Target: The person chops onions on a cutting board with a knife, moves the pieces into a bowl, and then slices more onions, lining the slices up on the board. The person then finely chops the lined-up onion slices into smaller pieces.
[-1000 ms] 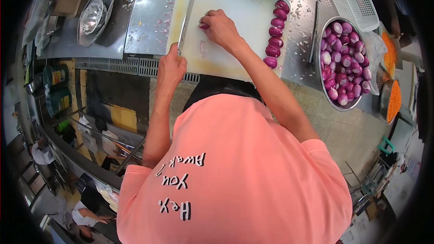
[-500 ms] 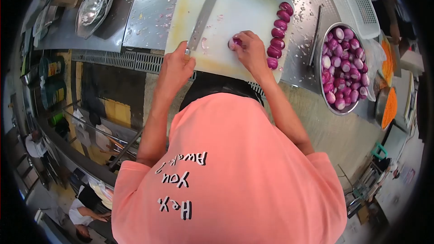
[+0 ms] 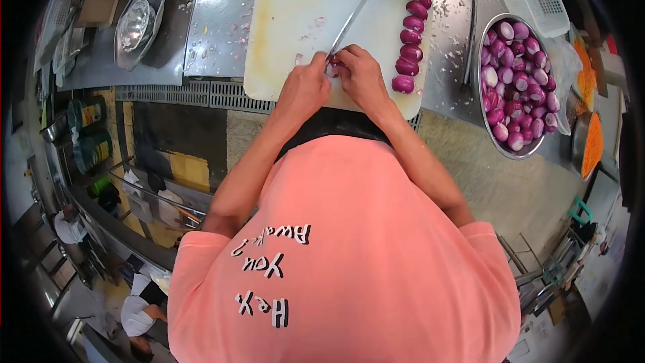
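My left hand [image 3: 307, 86] is closed around the handle of a long kitchen knife [image 3: 361, 10], whose blade slants away up to the right over the white cutting board [image 3: 289, 0]. The fingers of my right hand [image 3: 363, 74] pinch a small red onion [image 3: 334, 67] near the board's front edge. The blade's handle end meets this onion, mostly hidden between my hands. Along the board's right side lies a row of several peeled red onions [image 3: 410, 52]. Small onion scraps lie on the board left of the blade.
To the right stands a metal bowl [image 3: 481, 87] full of peeled red onions, beside a dark rod [image 3: 469, 37]. A white perforated basket [image 3: 537, 0] is behind it. An orange shredded food sits in a bowl [image 3: 591, 144] farther right. A foil-like dish [image 3: 138, 23] stands left.
My left hand has moved right with the knife, bringing the blade to the onion in my right hand. My right hand has shifted slightly left, still pinching the onion. The view has shifted slightly.
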Demonstrator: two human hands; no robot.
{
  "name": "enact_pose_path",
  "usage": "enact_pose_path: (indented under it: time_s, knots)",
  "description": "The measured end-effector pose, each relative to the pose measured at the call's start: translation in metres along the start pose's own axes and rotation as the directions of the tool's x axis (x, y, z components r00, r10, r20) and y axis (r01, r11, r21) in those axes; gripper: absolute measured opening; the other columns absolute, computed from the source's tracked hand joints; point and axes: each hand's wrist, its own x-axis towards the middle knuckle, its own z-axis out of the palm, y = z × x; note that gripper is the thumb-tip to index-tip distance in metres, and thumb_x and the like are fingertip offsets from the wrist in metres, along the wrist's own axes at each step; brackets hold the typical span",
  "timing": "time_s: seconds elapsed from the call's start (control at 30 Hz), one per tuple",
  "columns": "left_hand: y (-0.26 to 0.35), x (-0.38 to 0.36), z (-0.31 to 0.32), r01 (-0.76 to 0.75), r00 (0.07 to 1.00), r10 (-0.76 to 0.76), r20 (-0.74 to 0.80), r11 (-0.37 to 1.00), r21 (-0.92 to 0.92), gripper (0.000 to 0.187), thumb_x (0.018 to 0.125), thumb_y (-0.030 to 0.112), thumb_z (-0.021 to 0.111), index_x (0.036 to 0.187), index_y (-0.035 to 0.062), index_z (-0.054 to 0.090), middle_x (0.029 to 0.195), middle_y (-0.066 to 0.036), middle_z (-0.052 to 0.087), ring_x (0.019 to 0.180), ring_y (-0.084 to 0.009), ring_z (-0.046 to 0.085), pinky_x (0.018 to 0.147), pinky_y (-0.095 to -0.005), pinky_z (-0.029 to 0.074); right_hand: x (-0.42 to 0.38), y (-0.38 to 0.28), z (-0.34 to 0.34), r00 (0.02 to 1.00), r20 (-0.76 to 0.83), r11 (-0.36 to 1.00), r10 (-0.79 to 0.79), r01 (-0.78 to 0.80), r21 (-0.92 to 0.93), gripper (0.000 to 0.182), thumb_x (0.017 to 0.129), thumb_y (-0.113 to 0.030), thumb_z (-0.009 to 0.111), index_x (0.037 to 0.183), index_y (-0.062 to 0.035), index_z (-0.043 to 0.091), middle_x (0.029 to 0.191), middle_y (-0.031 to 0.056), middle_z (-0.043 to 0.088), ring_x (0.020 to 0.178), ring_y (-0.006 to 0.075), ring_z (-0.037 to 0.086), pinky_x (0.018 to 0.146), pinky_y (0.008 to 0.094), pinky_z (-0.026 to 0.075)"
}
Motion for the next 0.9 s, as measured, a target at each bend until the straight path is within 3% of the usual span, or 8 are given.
enact_pose_path:
  time_s: [0.07, 0.13, 0.23, 0.37, 0.43, 0.57, 0.63, 0.9]
  knots:
    - [0.006, 0.006, -0.003, -0.013, 1.000, 0.013, -0.012, 1.000, -0.009, 0.017, 0.081, 0.000, 0.057, 0.095, -0.0049, 0.049, 0.066, -0.026, 0.060, 0.069, -0.0466, 0.062, 0.063, -0.0526, 0.048, -0.001, 0.002, 0.001, 1.000, -0.016, 1.000, -0.010, 0.010, -0.004, 0.013, 0.077, 0.003, 0.064, 0.089, -0.0011, 0.066, 0.089, 0.0143, 0.062, 0.087, 0.0360, 0.060, 0.076, 0.0443, 0.051]
    - [0.019, 0.001, -0.020, 0.090, 0.994, -0.090, 0.067, 0.996, -0.004, 0.028, 0.084, 0.004, 0.058, 0.110, -0.0031, 0.050, 0.063, -0.022, 0.057, 0.061, -0.0413, 0.060, 0.058, -0.0471, 0.045, -0.002, 0.003, 0.002, 0.999, -0.030, 1.000, -0.022, 0.022, -0.008, 0.013, 0.077, 0.003, 0.064, 0.089, -0.0011, 0.066, 0.089, 0.0142, 0.062, 0.087, 0.0358, 0.060, 0.076, 0.0442, 0.051]
    - [0.021, -0.018, -0.026, 0.102, 0.990, -0.099, 0.103, 0.994, -0.030, 0.029, 0.084, 0.005, 0.058, 0.111, -0.0033, 0.051, 0.062, -0.021, 0.056, 0.059, -0.0399, 0.059, 0.057, -0.0462, 0.045, -0.005, 0.002, 0.004, 0.998, -0.066, 1.000, -0.003, 0.004, 0.018, 0.013, 0.077, 0.003, 0.064, 0.090, -0.0010, 0.065, 0.089, 0.0142, 0.061, 0.087, 0.0359, 0.060, 0.077, 0.0441, 0.051]
    - [0.003, -0.005, 0.004, 0.012, 1.000, -0.014, 0.019, 0.998, 0.067, 0.028, 0.085, 0.006, 0.058, 0.111, -0.0035, 0.052, 0.060, -0.019, 0.056, 0.055, -0.0362, 0.058, 0.056, -0.0443, 0.044, -0.006, 0.003, 0.004, 0.995, -0.094, 0.999, -0.037, 0.036, -0.006, 0.014, 0.076, 0.006, 0.064, 0.089, 0.0005, 0.065, 0.087, 0.0143, 0.063, 0.085, 0.0355, 0.061, 0.074, 0.0424, 0.051]
    - [0.020, 0.003, -0.013, 0.100, 0.988, -0.098, 0.120, 0.995, -0.013, 0.028, 0.084, 0.005, 0.058, 0.110, -0.0037, 0.052, 0.063, -0.022, 0.058, 0.057, -0.0387, 0.059, 0.058, -0.0461, 0.045, -0.008, 0.004, 0.003, 0.995, -0.095, 0.999, -0.037, 0.037, 0.002, 0.014, 0.076, 0.006, 0.064, 0.088, 0.0005, 0.065, 0.087, 0.0143, 0.062, 0.085, 0.0355, 0.061, 0.074, 0.0424, 0.051]
    - [0.025, -0.014, -0.022, 0.075, 0.988, -0.076, 0.136, 0.997, 0.016, 0.029, 0.084, 0.004, 0.058, 0.111, -0.0043, 0.052, 0.063, -0.022, 0.058, 0.058, -0.0387, 0.059, 0.058, -0.0467, 0.045, -0.009, 0.006, 0.004, 0.997, -0.080, 0.999, -0.016, 0.019, 0.042, 0.010, 0.078, 0.004, 0.063, 0.087, -0.0001, 0.065, 0.089, 0.0144, 0.061, 0.087, 0.0356, 0.059, 0.076, 0.0436, 0.050]
    - [0.014, -0.011, 0.001, 0.039, 0.996, -0.045, 0.074, 0.995, 0.087, 0.022, 0.080, 0.000, 0.057, 0.100, -0.0063, 0.051, 0.065, -0.026, 0.060, 0.067, -0.0464, 0.062, 0.062, -0.0522, 0.048, -0.012, 0.007, 0.005, 0.998, -0.065, 0.999, -0.002, 0.005, 0.052, 0.009, 0.078, 0.004, 0.064, 0.086, -0.0001, 0.065, 0.089, 0.0144, 0.061, 0.087, 0.0355, 0.059, 0.076, 0.0434, 0.050]
    - [0.026, -0.016, -0.014, 0.073, 0.989, -0.081, 0.126, 0.995, 0.070, 0.026, 0.082, 0.001, 0.057, 0.107, -0.0056, 0.050, 0.064, -0.025, 0.058, 0.065, -0.0445, 0.061, 0.060, -0.0508, 0.046, -0.014, 0.006, 0.005, 0.983, -0.177, 0.998, -0.049, 0.056, 0.035, 0.013, 0.075, 0.008, 0.063, 0.086, 0.0010, 0.062, 0.084, 0.0145, 0.060, 0.082, 0.0352, 0.060, 0.069, 0.0421, 0.050]
